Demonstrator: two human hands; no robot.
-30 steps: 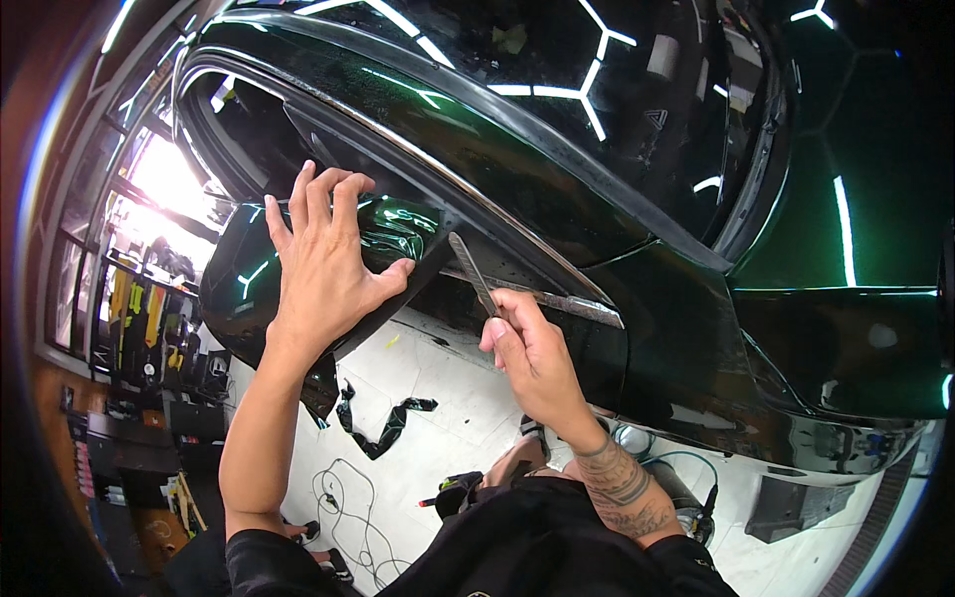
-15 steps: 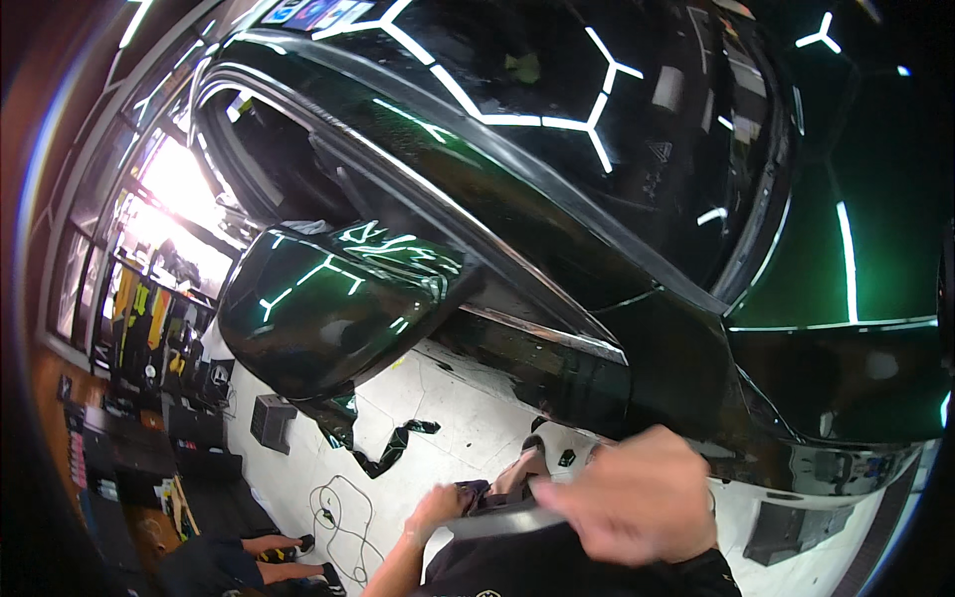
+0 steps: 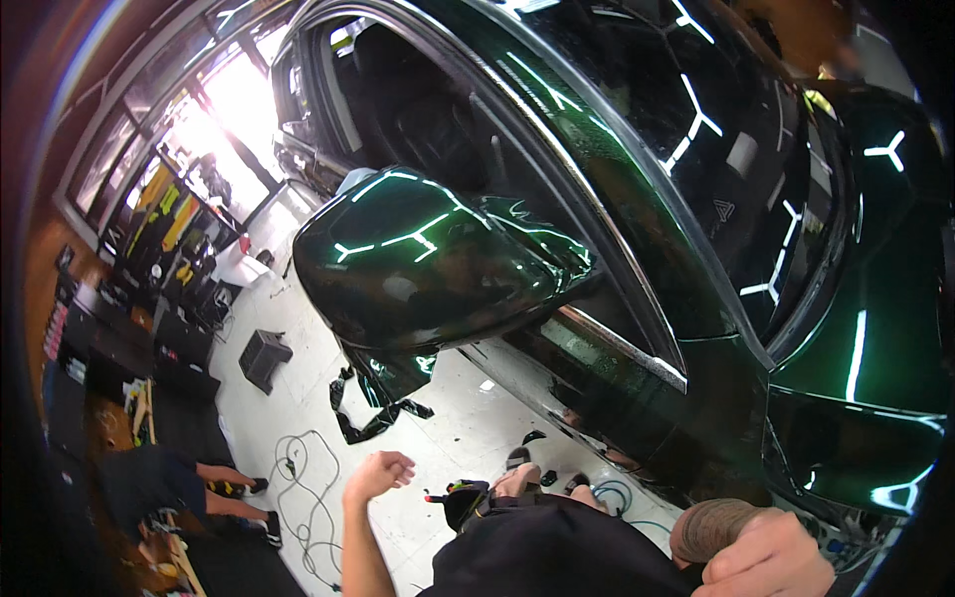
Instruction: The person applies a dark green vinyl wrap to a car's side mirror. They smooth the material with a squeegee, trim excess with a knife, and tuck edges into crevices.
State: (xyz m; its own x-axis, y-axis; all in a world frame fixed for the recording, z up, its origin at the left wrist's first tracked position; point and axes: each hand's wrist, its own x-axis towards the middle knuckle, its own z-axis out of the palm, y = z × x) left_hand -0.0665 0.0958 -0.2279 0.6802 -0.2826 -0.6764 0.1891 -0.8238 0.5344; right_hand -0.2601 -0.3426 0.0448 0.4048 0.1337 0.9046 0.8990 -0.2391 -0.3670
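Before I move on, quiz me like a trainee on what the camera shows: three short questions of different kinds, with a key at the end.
1. Multiple choice: what colour is the side mirror's shell?
A. White
B. Dark green
C. Red
2. True or false: the left hand is touching the side mirror.
3. Short answer: what lies in loose loops on the white floor, to the left of that hand in the picture?

Key:
1. B.
2. False; a gap shows between them.
3. A cable.
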